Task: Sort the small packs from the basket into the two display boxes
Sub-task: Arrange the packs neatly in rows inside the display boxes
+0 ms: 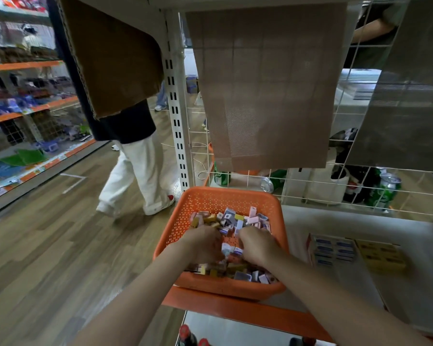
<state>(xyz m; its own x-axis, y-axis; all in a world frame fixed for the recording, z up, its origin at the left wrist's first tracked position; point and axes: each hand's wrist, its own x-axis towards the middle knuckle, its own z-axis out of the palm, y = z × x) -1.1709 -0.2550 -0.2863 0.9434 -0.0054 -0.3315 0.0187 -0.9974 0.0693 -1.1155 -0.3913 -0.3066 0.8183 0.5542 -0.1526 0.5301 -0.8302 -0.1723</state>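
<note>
An orange perforated basket (210, 198) sits on the shelf's left end, holding several small packs (231, 218) in purple, pink and yellow. Both my hands are down inside it among the packs. My left hand (204, 243) has its fingers curled into the pile, and my right hand (258, 244) is curled the same way beside it; what either one holds is hidden under the knuckles. To the right on the shelf lie two display boxes: one with blue-purple packs (334, 250) in rows, one with yellow packs (383, 257).
A wire grid (310, 186) backs the shelf, with green cans and bottles behind it. Mesh sheets hang above. A person in white trousers (140, 171) stands in the aisle to the left. The orange shelf edge (235, 310) runs below the basket.
</note>
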